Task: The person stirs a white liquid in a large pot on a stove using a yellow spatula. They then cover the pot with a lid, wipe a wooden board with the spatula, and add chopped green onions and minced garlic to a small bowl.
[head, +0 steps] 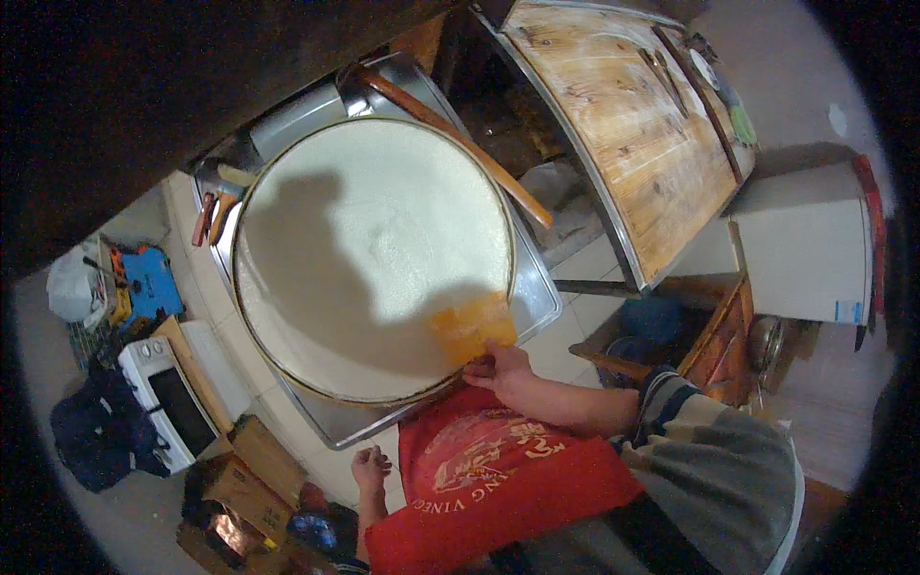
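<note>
A large round pan or griddle (309, 287) covered with a pale, smooth layer stands before me on a metal tray. My right hand (503, 370) holds an orange, flat plastic scraper (471, 327) at the pan's near right edge; motion blurs the scraper. Below the metal tray's near corner, my left hand (371, 463) is raised with its fingers curled, apart from the pan. Whether anything small lies in those fingers is unclear. My head and arm cast a dark shadow over the pale layer.
A long wooden handle (460, 140) crosses the tray (539, 298) at the pan's right. Wooden-handled tools (223, 215) lie at its left. A floured wooden board (618, 129) stands upper right, above a wooden drawer (708, 345). A white oven (169, 402) and cardboard boxes (251, 496) are lower left.
</note>
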A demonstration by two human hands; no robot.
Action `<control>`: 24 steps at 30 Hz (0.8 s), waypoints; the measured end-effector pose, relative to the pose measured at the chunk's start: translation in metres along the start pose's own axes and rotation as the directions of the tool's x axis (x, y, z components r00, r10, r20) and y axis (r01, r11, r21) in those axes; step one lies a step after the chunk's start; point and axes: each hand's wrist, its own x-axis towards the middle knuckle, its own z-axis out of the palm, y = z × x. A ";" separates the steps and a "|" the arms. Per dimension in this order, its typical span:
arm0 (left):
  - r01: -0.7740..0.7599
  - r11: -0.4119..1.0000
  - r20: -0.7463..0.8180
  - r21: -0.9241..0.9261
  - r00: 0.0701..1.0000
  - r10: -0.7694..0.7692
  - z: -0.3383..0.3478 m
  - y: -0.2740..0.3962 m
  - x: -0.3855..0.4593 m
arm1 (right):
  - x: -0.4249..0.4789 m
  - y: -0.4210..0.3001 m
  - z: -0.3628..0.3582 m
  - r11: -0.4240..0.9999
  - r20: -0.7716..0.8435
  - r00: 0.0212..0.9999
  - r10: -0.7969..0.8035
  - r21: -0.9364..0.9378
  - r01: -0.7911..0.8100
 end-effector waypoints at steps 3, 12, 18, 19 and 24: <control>-0.005 0.999 -0.021 -0.048 1.000 0.004 0.004 -0.016 0.002 | -0.016 -0.007 -0.004 0.971 0.203 0.967 -0.154 -0.148 0.186; -0.047 0.986 -0.105 -0.159 0.994 0.031 0.052 -0.053 -0.031 | 0.012 -0.211 0.070 -0.597 0.997 -0.032 0.067 0.066 0.799; 0.095 0.932 -0.149 -0.351 0.977 -0.155 0.103 -0.104 -0.051 | 0.015 -0.249 0.166 -0.635 0.560 0.370 0.741 0.763 0.118; 0.081 0.925 -0.157 -0.372 0.976 -0.149 0.111 -0.115 -0.052 | 0.025 -0.244 0.173 -0.547 0.480 0.429 0.765 0.836 0.041; -0.050 0.943 -0.161 -0.330 0.987 -0.004 0.140 -0.154 -0.063 | 0.079 -0.204 0.172 -0.390 0.415 0.054 0.908 0.886 -0.253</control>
